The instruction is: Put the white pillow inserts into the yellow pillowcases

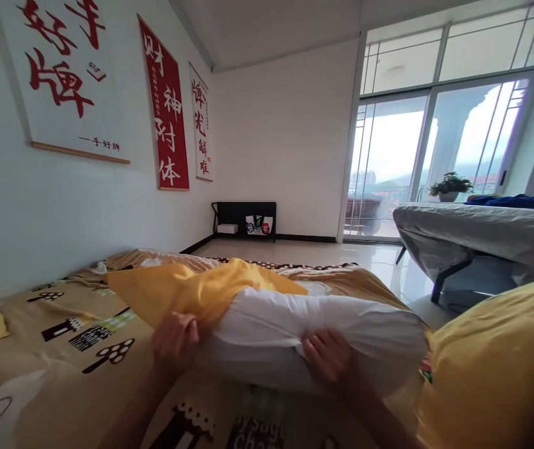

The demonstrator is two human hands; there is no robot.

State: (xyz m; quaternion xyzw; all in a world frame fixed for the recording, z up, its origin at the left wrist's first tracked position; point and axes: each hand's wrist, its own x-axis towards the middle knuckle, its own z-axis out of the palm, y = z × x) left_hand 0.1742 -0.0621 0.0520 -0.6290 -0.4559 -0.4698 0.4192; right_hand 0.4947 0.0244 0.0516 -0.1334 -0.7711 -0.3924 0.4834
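Observation:
A white pillow (295, 324) lies across the bed in front of me, its far end inside a yellow pillowcase (187, 290). My left hand (176, 340) is closed on the open edge of the yellow pillowcase where it meets the pillow. My right hand (329, 355) presses into the bare white side of the pillow, fingers curled and gripping it. Both forearms reach in from the bottom of the view.
The bed (61, 349) has a tan sheet with black and white cartoon prints. A second yellow pillow (495, 368) sits at the right. A covered table (481, 234) with a plant stands by the glass balcony doors. Scrolls hang on the left wall.

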